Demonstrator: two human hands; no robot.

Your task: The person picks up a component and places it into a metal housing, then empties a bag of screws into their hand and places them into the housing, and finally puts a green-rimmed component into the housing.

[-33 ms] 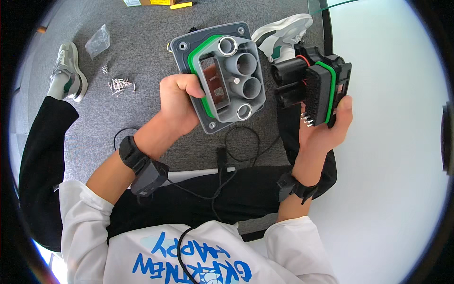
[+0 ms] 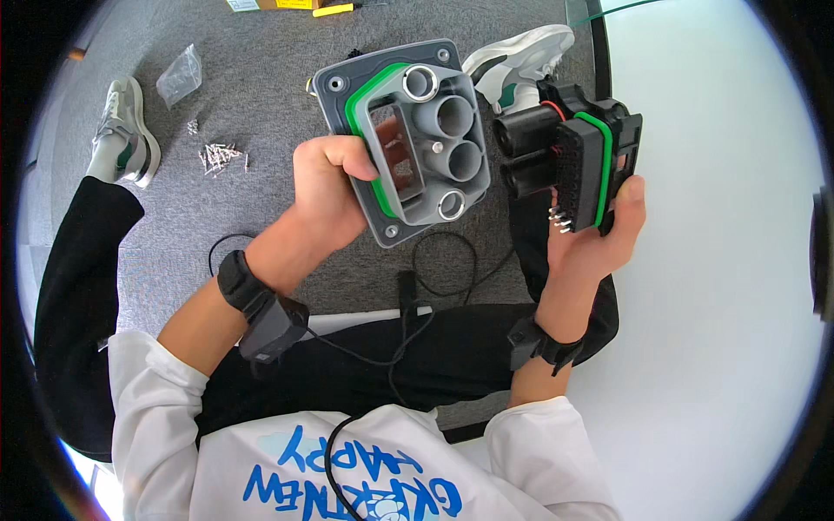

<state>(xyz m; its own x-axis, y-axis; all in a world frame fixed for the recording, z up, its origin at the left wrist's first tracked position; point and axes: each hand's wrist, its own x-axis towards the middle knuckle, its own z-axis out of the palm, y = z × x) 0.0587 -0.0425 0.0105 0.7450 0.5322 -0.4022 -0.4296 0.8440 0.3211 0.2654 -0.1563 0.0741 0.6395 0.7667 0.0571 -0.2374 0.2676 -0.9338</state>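
My left hand (image 2: pixel 332 193) grips the left edge of a grey connector housing (image 2: pixel 434 217), thumb across its green seal. The housing has a flat flange with corner holes, round sockets and a rectangular opening, through which fingers show. To its right, my right hand (image 2: pixel 601 234) is closed round a black multi-pin connector (image 2: pixel 584 174) with two thick round barrels pointing left and a green seal. Several silver pins stick out of its lower end. The two parts are held apart in the air. Most fingers of my right hand are hidden behind the black connector.
On the grey carpet at the left lie a pile of small metal pins (image 2: pixel 221 159) and a clear plastic bag (image 2: pixel 181 76). A yellow-handled tool (image 2: pixel 335 10) lies at the far edge. A white surface (image 2: pixel 712 286) fills the right side. Black cables (image 2: pixel 447 291) cross below my hands.
The black connector has shifted slightly left and tilted a little in my right hand. The grey housing has moved a touch to the right. Both grips stay the same.
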